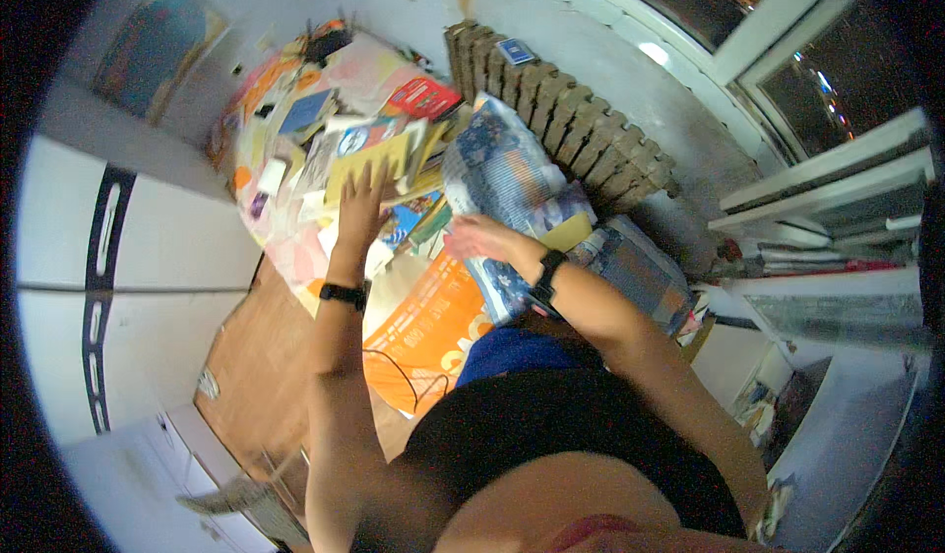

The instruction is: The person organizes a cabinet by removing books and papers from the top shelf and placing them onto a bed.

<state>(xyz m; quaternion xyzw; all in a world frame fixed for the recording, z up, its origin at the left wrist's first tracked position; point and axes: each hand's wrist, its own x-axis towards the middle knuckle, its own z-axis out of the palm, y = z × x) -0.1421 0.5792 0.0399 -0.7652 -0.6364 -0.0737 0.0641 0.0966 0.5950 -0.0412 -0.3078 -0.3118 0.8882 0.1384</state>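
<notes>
My left hand (361, 202) lies with spread fingers against the front of a yellow book (369, 163), beside a stack of books and papers on the bed. My right hand (483, 238), blurred and with nothing visible in it, hovers by the edge of a blue patterned quilt (502, 165). Between the two hands is a book with a blue picture cover (412, 219). An orange bag with white print (432, 324) spreads out nearest my body. Each wrist wears a black band.
A cast-iron radiator (561, 110) runs along the wall under the window, with a small blue box (515, 51) on top. Farther up the bed (284, 258) lie a red package (421, 99) and a blue book (305, 114). A white cabinet (170, 236) stands left of the wooden floor (258, 361).
</notes>
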